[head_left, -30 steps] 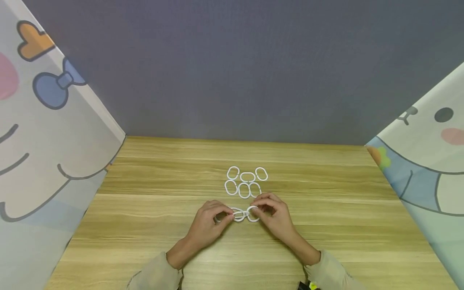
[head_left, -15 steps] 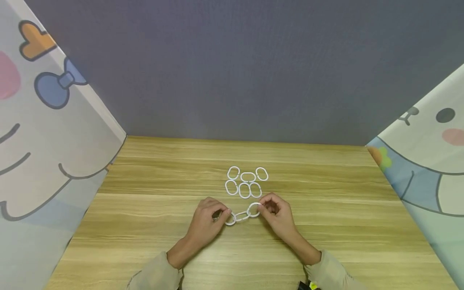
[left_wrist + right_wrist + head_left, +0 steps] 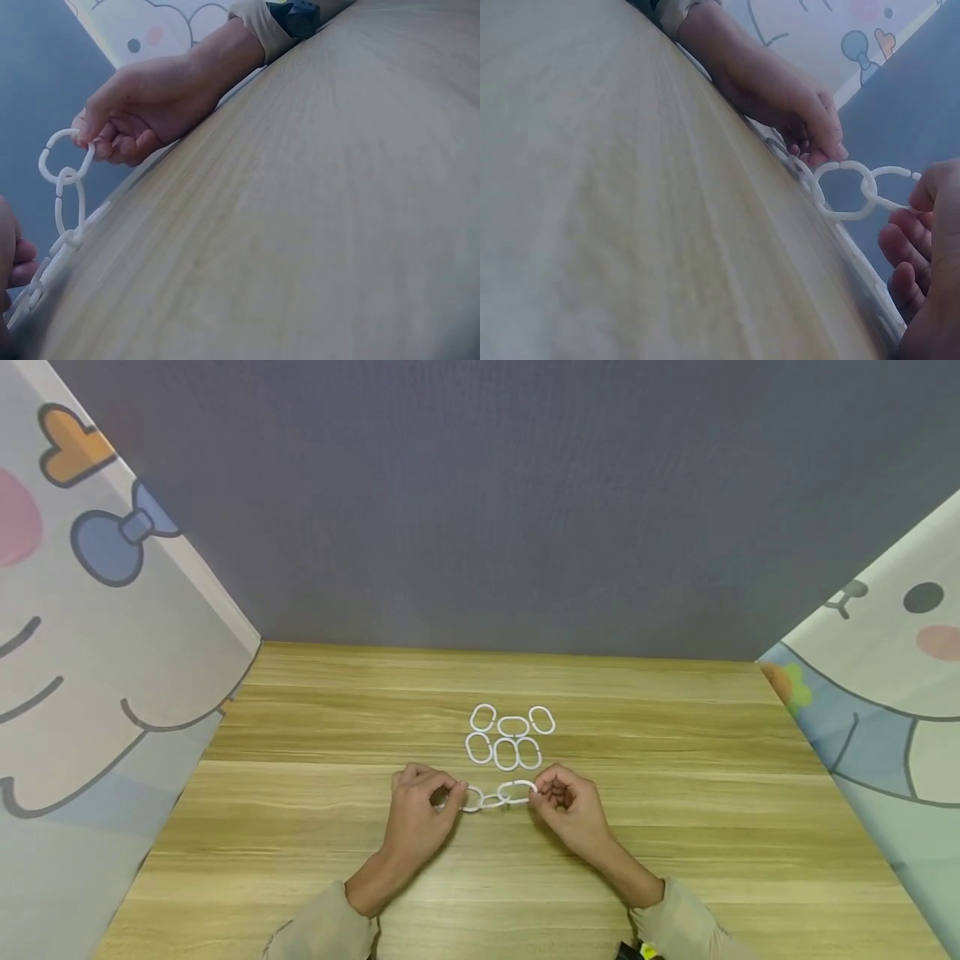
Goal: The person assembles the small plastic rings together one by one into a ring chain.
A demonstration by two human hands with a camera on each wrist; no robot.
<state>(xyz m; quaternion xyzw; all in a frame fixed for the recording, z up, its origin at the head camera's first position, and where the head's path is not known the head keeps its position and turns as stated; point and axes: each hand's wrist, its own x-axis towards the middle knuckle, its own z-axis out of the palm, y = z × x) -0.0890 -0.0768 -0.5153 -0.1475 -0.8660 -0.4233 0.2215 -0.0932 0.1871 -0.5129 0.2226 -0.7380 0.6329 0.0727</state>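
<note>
A short chain of white plastic links [image 3: 494,801] stretches between my two hands, low over the table. My left hand [image 3: 417,817] pinches a link at the chain's left part; further links by its fingers are mostly hidden. Between thumb and fingers, my right hand [image 3: 573,806] holds the oval end link [image 3: 517,782]. From the left wrist, this end link [image 3: 43,165] shows a small gap in its ring and hangs through its neighbour. In the right wrist view, the left fingertips meet the top of a linked ring [image 3: 843,216].
Several loose white oval links [image 3: 506,768] lie grouped on the wooden table [image 3: 360,710], just beyond the hands. A grey-blue panel [image 3: 495,510] rises along the far edge. Cartoon-printed walls stand at the left [image 3: 187,652] and right [image 3: 877,693].
My left hand has shifted left and the right hand slightly right. The chain, bunched and overlapping before, is now drawn out between them. The loose links have stayed in place.
</note>
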